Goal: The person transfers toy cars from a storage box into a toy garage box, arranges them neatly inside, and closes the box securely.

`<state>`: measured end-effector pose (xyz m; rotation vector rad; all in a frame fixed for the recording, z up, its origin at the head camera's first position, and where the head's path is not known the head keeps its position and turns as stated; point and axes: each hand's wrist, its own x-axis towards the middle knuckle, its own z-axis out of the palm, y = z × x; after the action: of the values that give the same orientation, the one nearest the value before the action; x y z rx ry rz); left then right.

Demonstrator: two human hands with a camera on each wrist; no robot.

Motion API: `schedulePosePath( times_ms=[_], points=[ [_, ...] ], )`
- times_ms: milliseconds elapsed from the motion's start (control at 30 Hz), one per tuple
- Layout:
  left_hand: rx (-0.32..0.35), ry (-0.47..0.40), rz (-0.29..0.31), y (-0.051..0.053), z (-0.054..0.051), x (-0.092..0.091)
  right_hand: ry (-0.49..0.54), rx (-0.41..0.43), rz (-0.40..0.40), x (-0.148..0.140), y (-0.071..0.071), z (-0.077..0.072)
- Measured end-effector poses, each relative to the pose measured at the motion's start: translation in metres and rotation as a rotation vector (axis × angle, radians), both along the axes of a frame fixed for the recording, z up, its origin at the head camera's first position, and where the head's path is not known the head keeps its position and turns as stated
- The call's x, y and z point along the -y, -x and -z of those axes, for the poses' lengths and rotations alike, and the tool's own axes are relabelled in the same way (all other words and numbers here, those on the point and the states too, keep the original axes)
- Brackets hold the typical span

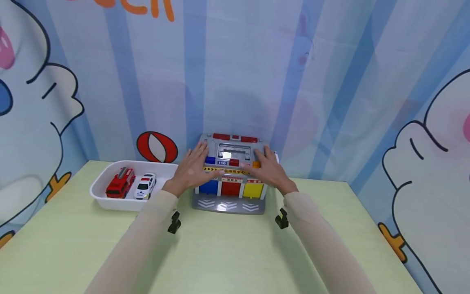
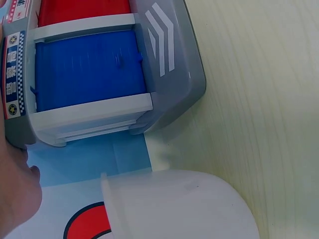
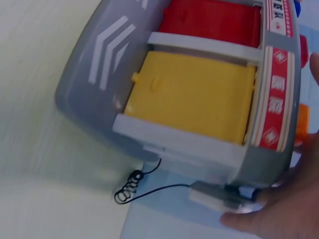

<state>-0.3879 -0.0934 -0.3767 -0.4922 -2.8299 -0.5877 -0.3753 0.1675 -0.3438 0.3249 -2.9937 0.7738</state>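
Note:
A grey toy rescue station (image 1: 228, 206) stands at the back of the table, with a blue door (image 2: 89, 69), a red door (image 1: 231, 188) and a yellow door (image 3: 194, 94), all down. My left hand (image 1: 192, 169) rests on its upper left side, fingers stretched over the top and thumb pointing across the front. On the upper right my right hand (image 1: 271, 169) lies in much the same way, thumb toward the middle. Coloured buttons, including a red one (image 1: 233, 162), sit between the hands. A small handset (image 3: 217, 195) on a coiled black cord hangs at the right side, close to the right hand.
Left of the station, a white tray (image 1: 96, 192) holds a red toy fire truck (image 1: 120, 183) and a white toy police car (image 1: 145, 185). A striped cartoon curtain (image 1: 235, 73) rises right behind the table (image 1: 227, 253).

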Motion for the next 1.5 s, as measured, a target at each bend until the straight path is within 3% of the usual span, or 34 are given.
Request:
schedulePosePath(
  times_ms=[167, 400, 1100, 1300, 1500],
  points=[
    [-0.003, 0.002, -0.005, -0.001, 0.001, 0.001, -0.039, 0.003, 0.074, 0.016, 0.001, -0.003],
    [-0.002, 0.005, -0.001, -0.001, 0.001, 0.0, -0.015, 0.0, 0.151, 0.025, 0.003, -0.003],
    [-0.007, 0.016, -0.008, -0.001, 0.001, -0.001, -0.021, -0.009, 0.188, 0.028, 0.002, -0.003],
    [-0.016, 0.004, 0.001, 0.0, 0.001, -0.001, -0.062, -0.014, 0.145, 0.02, 0.001, -0.007],
    [-0.009, 0.003, 0.0, -0.001, 0.001, 0.0, -0.047, 0.008, 0.016, 0.001, 0.003, -0.006]
  ],
)
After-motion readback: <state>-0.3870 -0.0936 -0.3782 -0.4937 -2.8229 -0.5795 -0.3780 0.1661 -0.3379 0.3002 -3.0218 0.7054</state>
